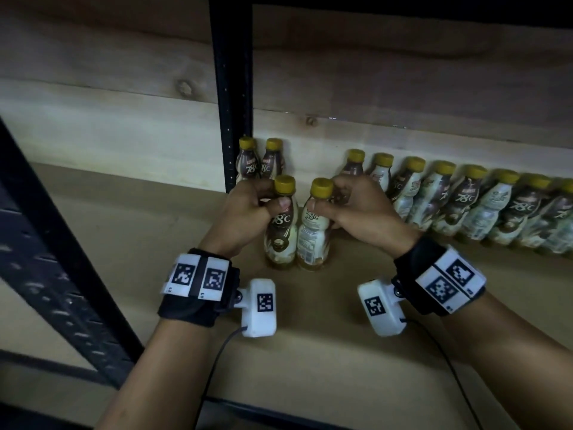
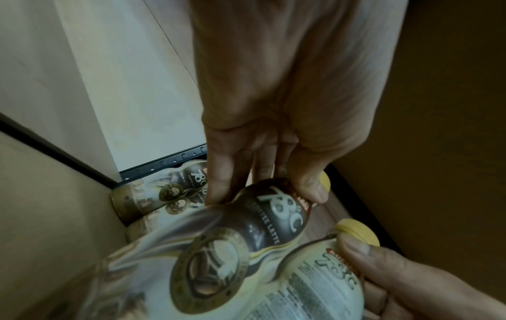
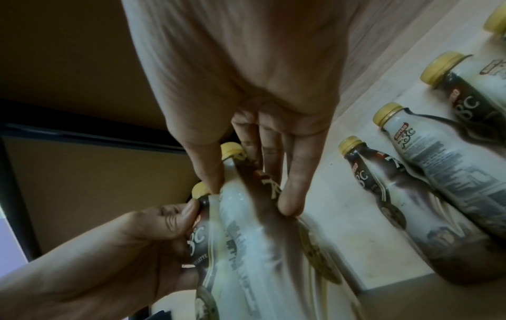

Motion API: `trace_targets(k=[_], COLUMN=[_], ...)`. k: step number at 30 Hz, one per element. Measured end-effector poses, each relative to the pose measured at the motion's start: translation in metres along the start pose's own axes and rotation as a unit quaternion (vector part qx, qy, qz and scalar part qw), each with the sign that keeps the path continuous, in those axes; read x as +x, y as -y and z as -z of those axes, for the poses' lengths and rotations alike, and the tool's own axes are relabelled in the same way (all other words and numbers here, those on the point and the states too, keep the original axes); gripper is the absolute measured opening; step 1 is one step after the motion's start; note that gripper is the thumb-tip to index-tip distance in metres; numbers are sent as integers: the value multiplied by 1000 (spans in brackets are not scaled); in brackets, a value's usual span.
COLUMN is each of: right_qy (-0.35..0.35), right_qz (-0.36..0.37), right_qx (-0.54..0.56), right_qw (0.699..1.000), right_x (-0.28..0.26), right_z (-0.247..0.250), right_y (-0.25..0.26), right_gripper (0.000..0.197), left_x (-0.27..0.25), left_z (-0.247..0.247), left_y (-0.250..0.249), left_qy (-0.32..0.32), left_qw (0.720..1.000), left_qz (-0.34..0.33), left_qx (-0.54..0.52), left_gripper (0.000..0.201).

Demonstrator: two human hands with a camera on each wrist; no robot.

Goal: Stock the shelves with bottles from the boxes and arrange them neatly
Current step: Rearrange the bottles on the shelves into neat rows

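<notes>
Fingers of the left hand [image 1: 248,209] are curling round the neck of one yellow-capped coffee bottle [image 1: 280,225], while the right hand [image 1: 359,209] is pinching the neck of a second bottle [image 1: 313,231] touching it. Both bottles are standing upright on the shelf board [image 1: 310,352]. Two more bottles [image 1: 260,159] are sitting behind by the black upright post [image 1: 231,88], and a long row of bottles [image 1: 465,203] is lining the wooden back wall [image 1: 403,88] to the right.
</notes>
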State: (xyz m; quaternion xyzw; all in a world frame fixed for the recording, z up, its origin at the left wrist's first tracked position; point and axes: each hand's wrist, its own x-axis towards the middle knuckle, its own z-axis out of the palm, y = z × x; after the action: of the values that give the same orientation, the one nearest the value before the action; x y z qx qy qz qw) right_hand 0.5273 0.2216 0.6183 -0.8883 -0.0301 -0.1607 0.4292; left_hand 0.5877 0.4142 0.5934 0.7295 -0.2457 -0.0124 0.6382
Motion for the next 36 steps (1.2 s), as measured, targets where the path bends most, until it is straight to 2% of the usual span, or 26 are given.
trace_targets(k=[7,12,22,28,31,34,36], right_qy=[-12,-24,-21,17,31,20,18], right_qz=[-6,-14,-11,-7,3,15,23], right_qx=[-24,-14,-58,-47,-13,36,26], right_qw=[1000,1000,998,999,999,999,999], right_x=[-8,-12,-12,-5,3,16,31], right_z=[4,7,8,15,25,36,42], right_y=[-5,-9,-15,-10,-2,9,13], right_gripper=[19,21,23,19,32,35,33], left_x=[-4,1,2,8,17,31,42], left_z=[-10,-14,-8,-3,7,21,30], left_y=[2,3,5,-2,-11,-18,-18], left_qy=[12,46,99,104,101,96,52], left_qw=[999,998,994,994,994,995,999], left_qz=[-25,-27,-16,-3,5,3,-3], left_qx=[-38,-30,-42,-38,-28,-15,8], left_gripper=[24,29,23,30,35,22,16])
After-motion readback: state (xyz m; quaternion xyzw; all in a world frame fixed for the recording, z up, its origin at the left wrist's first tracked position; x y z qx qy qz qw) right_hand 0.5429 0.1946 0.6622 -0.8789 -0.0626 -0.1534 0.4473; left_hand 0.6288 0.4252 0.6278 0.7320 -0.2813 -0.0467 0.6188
